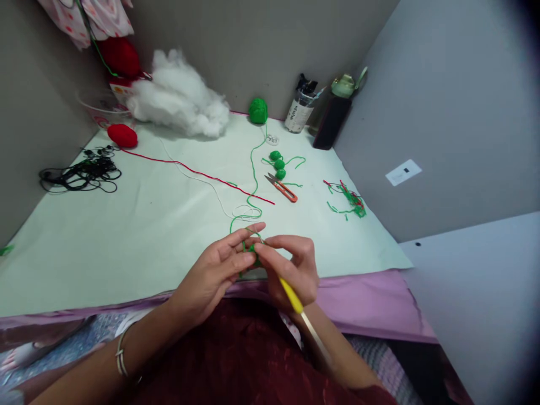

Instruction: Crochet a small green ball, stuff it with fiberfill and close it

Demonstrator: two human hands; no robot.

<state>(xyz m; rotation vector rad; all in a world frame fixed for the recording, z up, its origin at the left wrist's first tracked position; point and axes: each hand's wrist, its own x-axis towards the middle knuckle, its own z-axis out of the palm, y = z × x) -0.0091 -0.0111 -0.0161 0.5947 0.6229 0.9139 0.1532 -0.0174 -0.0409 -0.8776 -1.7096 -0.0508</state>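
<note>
My left hand (219,267) pinches a small green crocheted piece (253,254) between thumb and fingers, its index finger stretched out with green yarn over it. My right hand (294,267) grips a crochet hook (291,293) with a yellow handle, its tip up against the green piece. The fingers partly hide the piece and the hook's head. From my left hand the green yarn (253,169) runs across the table to a green yarn ball (258,111) at the back wall. Orange-handled thread snips (282,188) lie beyond my right hand, beside several small green crocheted balls (279,164).
White stuffing (181,98) is heaped at the back left, near a red yarn ball (122,136) and tangled black cord (84,171). A pen cup (296,115) and a dark bottle (333,119) stand at the back right. Yarn scraps (352,201) lie at the right.
</note>
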